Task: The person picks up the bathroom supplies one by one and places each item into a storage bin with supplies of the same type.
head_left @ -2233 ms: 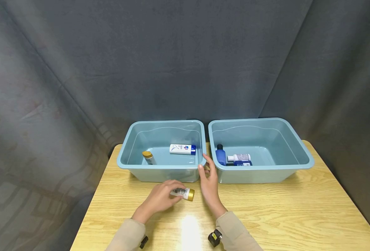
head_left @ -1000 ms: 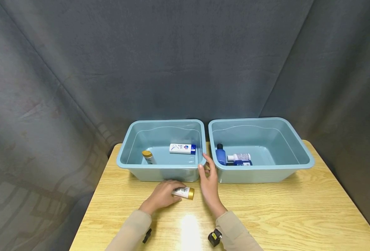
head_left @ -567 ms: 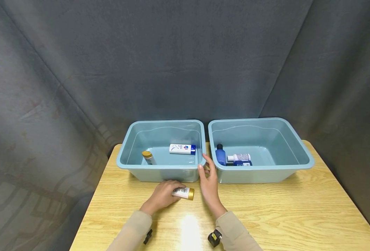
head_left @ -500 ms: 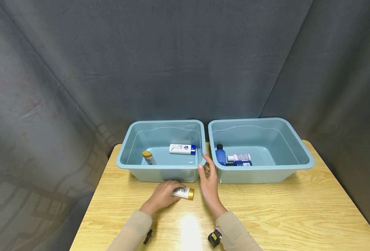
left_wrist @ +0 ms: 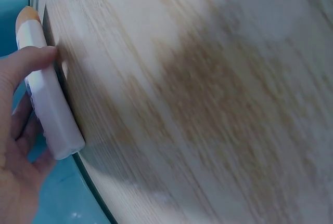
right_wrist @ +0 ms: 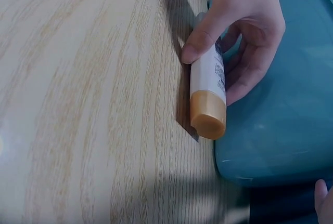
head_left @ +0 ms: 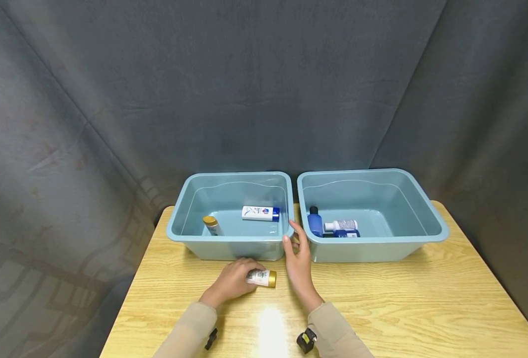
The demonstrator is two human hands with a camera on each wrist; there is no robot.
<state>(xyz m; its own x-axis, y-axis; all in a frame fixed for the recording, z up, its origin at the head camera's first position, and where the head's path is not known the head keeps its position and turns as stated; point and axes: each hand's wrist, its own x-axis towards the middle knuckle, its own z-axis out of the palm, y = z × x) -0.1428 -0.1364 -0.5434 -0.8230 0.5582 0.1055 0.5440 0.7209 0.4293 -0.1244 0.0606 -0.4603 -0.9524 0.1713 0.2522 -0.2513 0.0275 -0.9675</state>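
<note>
My left hand (head_left: 234, 279) grips a white bottle with a gold cap (head_left: 262, 278) just in front of the left bin. Its thumb lies along one side and the fingers go round the other, as the right wrist view also shows with this bottle (right_wrist: 208, 76). The cap points right; whether the bottle touches the table I cannot tell. My right hand (head_left: 298, 263) touches the front right corner of the left blue bin (head_left: 232, 238), its thumb and index finger extended at the rim. In that bin are a gold-capped bottle (head_left: 213, 226), leaning, and a white bottle with a blue cap (head_left: 260, 213), lying flat.
A second blue bin (head_left: 380, 239) stands to the right, a narrow gap away. It contains a blue bottle with a black cap (head_left: 315, 224), a white patterned bottle (head_left: 344, 225) and a dark blue bottle (head_left: 346, 233). A grey curtain (head_left: 264, 89) hangs behind the wooden table (head_left: 402, 303).
Since the earliest frame, my left hand has shifted slightly right and closed more firmly around the gold-capped bottle. The bottle has turned a little. My right hand has stayed at the bin's corner.
</note>
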